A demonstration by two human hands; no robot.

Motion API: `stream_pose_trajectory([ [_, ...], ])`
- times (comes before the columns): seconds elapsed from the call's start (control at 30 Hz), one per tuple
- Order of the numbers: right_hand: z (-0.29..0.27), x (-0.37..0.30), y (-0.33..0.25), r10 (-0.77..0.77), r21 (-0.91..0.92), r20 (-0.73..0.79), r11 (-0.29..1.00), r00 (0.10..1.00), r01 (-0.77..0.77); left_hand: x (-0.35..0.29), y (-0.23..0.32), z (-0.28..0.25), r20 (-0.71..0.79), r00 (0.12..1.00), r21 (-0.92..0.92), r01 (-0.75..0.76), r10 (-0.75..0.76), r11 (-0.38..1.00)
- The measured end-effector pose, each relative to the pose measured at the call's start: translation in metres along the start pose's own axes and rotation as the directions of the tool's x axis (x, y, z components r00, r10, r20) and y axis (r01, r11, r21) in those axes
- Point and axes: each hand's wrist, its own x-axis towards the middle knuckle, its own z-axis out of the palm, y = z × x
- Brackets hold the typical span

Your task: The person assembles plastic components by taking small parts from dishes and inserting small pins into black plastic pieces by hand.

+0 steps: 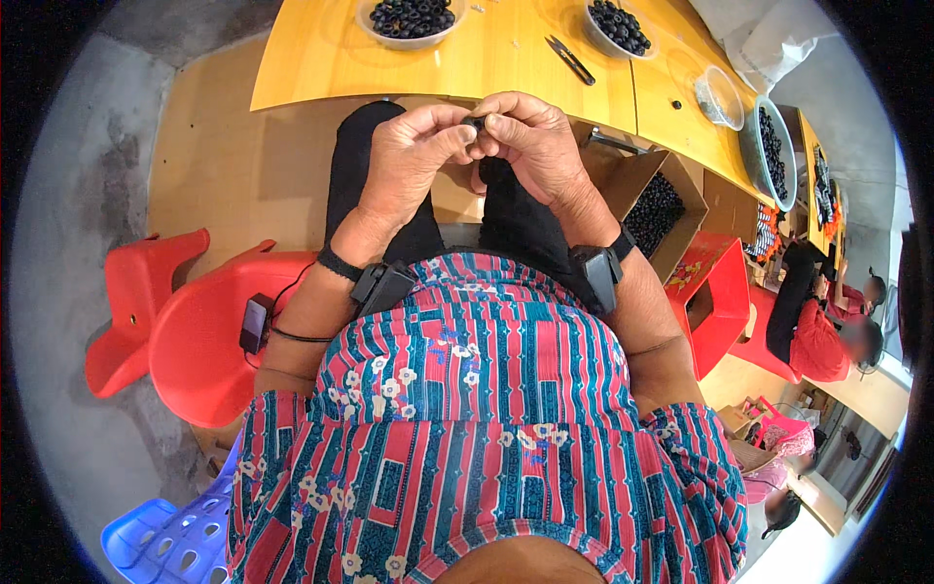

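Note:
Between my fingertips, just past the near table edge, is a small black ring-like part point(474, 124). My left hand point(420, 148) pinches it from the left. From the other side my right hand point(533, 138) closes its thumb and forefinger on it, and the fingers hide most of its shape. Ahead on the yellow table point(506, 73) stands a clear bowl point(409, 42) heaped with black rings. Further right, a second clear bowl point(605, 46) holds more of them. Dark thread snips point(572, 60) lie between the bowls.
To the right are a clear tub point(722, 100), a loose black ring point(676, 104) and a greenish basin point(755, 156) of black parts. A cardboard box point(678, 234) of black pieces stands beside my right forearm. Red chairs point(209, 336) are at left; other people sit far right.

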Motion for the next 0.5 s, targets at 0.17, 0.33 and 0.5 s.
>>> stream_pose_trajectory([
  [0.17, 0.004, -0.002, -0.005, 0.060, 0.144, 0.050, 0.987, 0.997, -0.067, -0.001, 0.003, 0.003, 0.011, 0.999, 0.017, -0.041, 0.040, 0.999],
  [0.33, 0.004, -0.001, -0.006, 0.111, 0.115, 0.065, 0.986, 0.992, -0.118, -0.002, 0.004, 0.004, -0.023, 0.995, 0.046, -0.093, 0.095, 0.995],
  [0.5, 0.005, 0.000, -0.006, 0.125, 0.104, 0.074, 0.986, 0.989, -0.132, 0.001, -0.007, -0.003, -0.022, 0.979, 0.236, -0.194, 0.205, 0.952],
])
